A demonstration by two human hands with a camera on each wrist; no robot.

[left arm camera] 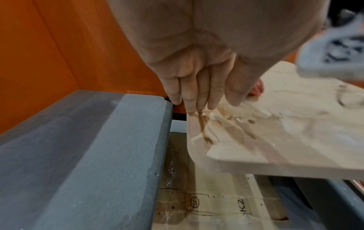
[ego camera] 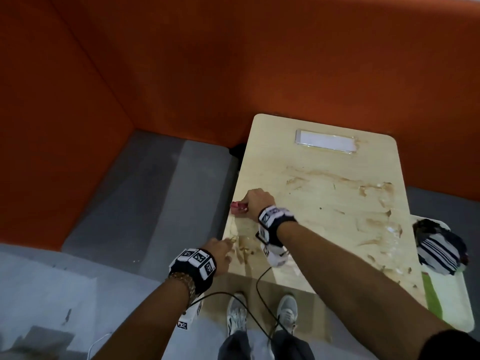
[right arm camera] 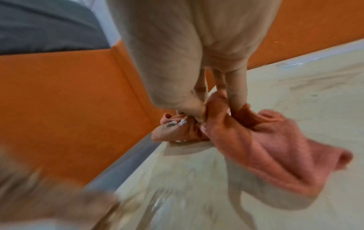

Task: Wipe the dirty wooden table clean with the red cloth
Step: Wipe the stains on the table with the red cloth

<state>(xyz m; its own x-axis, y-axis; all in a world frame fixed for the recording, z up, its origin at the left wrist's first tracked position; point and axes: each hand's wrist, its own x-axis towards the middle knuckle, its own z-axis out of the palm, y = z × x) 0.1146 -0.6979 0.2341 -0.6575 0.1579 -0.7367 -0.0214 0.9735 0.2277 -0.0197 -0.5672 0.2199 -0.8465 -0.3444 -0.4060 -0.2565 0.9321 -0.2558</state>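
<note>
The light wooden table [ego camera: 324, 193] carries brown smears and wet streaks over its middle, right side and near left corner [left arm camera: 295, 124]. My right hand [ego camera: 257, 203] grips the bunched red cloth [ego camera: 239, 207] at the table's left edge; in the right wrist view the fingers [right arm camera: 199, 109] pinch the cloth [right arm camera: 265, 140], which trails over the tabletop [right arm camera: 295, 93]. My left hand [ego camera: 220, 249] reaches to the near left corner with straight fingers [left arm camera: 193, 96] held together, their tips at the smeared edge, holding nothing.
An orange partition [ego camera: 181, 74] walls the far and left sides. A grey bench [ego camera: 145, 198] runs left of the table. A white plate [ego camera: 324, 140] lies at the table's far end. A striped dark cloth [ego camera: 439, 248] sits on a white-green tray [ego camera: 446, 307] at right. My feet [ego camera: 259, 313] stand below.
</note>
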